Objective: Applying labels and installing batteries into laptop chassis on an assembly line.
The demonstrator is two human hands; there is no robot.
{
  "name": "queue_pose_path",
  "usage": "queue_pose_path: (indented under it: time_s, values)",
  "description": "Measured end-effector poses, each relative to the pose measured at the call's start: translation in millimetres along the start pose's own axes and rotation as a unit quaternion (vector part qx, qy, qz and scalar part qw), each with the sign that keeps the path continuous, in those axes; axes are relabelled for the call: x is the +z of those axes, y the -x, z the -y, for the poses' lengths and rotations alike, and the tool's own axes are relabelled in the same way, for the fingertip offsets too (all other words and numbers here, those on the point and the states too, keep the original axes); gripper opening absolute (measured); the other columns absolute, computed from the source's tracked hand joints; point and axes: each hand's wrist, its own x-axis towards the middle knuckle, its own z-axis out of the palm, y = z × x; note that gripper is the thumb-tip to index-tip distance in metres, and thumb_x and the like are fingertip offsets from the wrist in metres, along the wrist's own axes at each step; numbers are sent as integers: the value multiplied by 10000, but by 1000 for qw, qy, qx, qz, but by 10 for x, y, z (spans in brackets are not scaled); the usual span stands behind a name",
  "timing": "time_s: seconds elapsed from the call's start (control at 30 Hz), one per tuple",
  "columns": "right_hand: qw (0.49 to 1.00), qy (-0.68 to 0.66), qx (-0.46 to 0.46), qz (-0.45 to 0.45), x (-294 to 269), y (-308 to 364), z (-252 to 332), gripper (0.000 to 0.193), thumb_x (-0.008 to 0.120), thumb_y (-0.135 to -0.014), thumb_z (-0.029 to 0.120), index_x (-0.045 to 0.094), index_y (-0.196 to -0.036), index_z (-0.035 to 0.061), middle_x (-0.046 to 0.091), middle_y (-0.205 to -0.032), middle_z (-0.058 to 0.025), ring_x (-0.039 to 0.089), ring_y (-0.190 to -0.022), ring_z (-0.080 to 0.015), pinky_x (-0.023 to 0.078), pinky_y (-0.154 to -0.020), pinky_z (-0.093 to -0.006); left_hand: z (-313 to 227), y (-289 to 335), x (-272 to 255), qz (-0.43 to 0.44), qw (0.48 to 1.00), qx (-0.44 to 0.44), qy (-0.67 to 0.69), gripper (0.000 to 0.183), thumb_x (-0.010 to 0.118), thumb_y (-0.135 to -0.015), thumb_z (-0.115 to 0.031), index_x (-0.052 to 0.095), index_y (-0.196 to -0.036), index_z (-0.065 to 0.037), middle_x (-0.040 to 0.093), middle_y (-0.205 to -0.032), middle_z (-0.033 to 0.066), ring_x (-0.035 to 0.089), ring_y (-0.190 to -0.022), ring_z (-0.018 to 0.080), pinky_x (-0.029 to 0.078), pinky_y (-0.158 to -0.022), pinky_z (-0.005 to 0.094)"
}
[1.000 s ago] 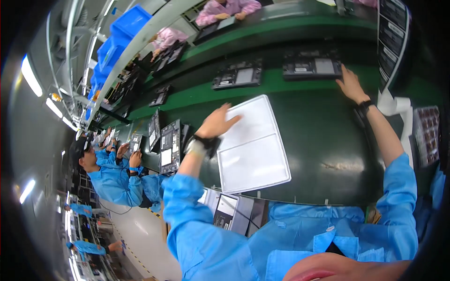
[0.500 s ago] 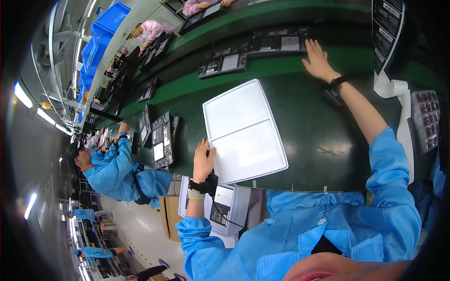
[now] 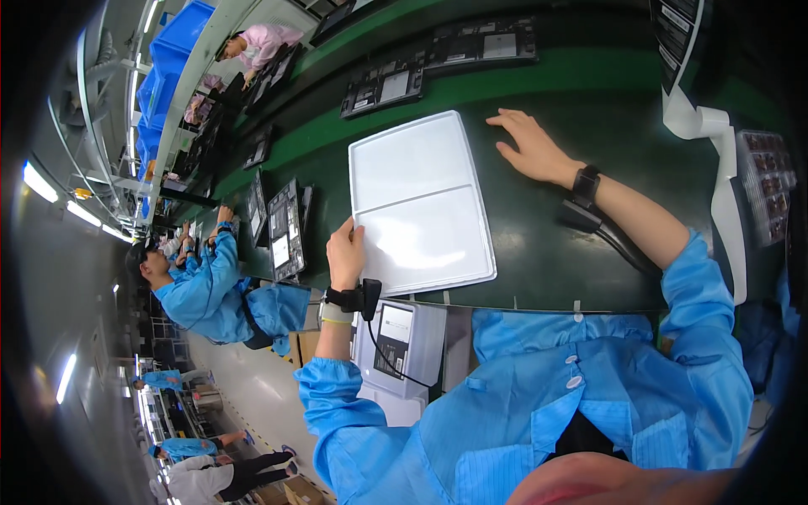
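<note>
A white plastic tray (image 3: 421,220) with one divider lies slightly turned on the dark green bench in front of me. My left hand (image 3: 345,255) is closed on its left edge, thumb on top and fingers partly hidden along the side. Over the bench, right of the tray's far corner, my right hand (image 3: 532,145) is open with fingers stretched out and nothing in it. Beyond the tray, two opened laptop bases (image 3: 383,87) with exposed boards and batteries sit on the green belt.
More opened laptop bases (image 3: 286,231) stand to the left, near a co-worker in blue (image 3: 198,282). At right are a roll of black labels (image 3: 680,42) with trailing white backing and a clear blister tray (image 3: 764,181). A plastic bin (image 3: 400,345) holding batteries stands below the bench edge.
My right hand has drawn back from the far laptop base toward the tray. My left hand stays on the tray's left edge. The whole view has shifted a little.
</note>
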Motion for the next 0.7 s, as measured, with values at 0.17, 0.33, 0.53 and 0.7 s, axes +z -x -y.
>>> queue_pose_path:
  time_s: [0.17,0.33,0.53,0.7]
  values:
    - [1000,2,-23,-22,46,14,-75,402,614,-937,112,553,-1319,4,547,-1375,-235,431,-1392,-392,367,-1159,-477,236,-131,96,-41,998,37,-22,291,669,-929,-131,708,-1175,18,723,-898,207,689,-758,346,520,-706,396]
    - [999,2,-28,-22,67,50,-220,373,640,-925,113,581,-1286,41,560,-1362,-211,458,-1379,-391,401,-1143,-472,-9,-190,-254,1,967,-16,253,345,620,-1016,-121,619,-1317,47,681,-1038,28,572,-892,90,464,-797,232]
    - [997,12,-72,-37,196,-60,-211,346,628,-915,123,589,-1248,36,579,-1295,-215,499,-1309,-394,418,-1111,-468,66,678,-1423,-81,905,-34,415,399,495,-1092,-158,498,-1446,27,662,-1176,80,632,-1049,163,496,-967,284]
    - [994,-93,53,-11,281,8,-500,253,566,-975,160,615,-1196,47,669,-1077,-168,676,-918,-306,549,-874,-432,381,1736,-952,139,823,-25,550,491,572,-1046,-267,492,-1451,-2,659,-1242,161,640,-987,243,521,-863,373]
